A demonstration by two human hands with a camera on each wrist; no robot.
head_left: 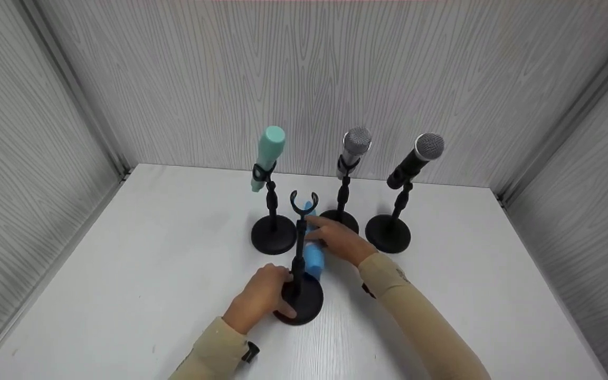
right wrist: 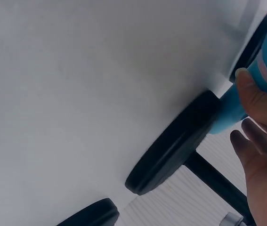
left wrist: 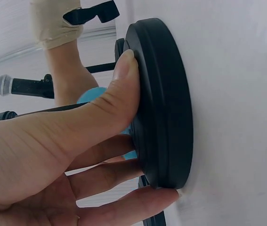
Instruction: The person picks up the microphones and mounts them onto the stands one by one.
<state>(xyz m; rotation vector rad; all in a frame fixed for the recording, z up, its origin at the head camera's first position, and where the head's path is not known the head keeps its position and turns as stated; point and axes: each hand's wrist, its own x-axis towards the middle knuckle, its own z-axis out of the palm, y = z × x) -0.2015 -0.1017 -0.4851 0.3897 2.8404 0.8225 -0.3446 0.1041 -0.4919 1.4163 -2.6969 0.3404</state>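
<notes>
My left hand (head_left: 263, 295) grips the round black base of a microphone stand (head_left: 309, 303), thumb on top and fingers around the rim; its U-shaped clip holds nothing. Close behind that stand is a light blue microphone (head_left: 313, 257), partly hidden by the pole and my other hand. My right hand (head_left: 340, 240) holds this microphone, the thumb pressed on it beside a pink band in the right wrist view. Whether the blue microphone touches the table cannot be told.
Behind the hands, three black stands carry a mint-green microphone (head_left: 269, 145), a silver microphone (head_left: 355, 142) and a black microphone (head_left: 415, 161) with a silver head. They stand on a white table (head_left: 177, 227), with grey wood-grain panels (head_left: 304, 79) at the back and sides.
</notes>
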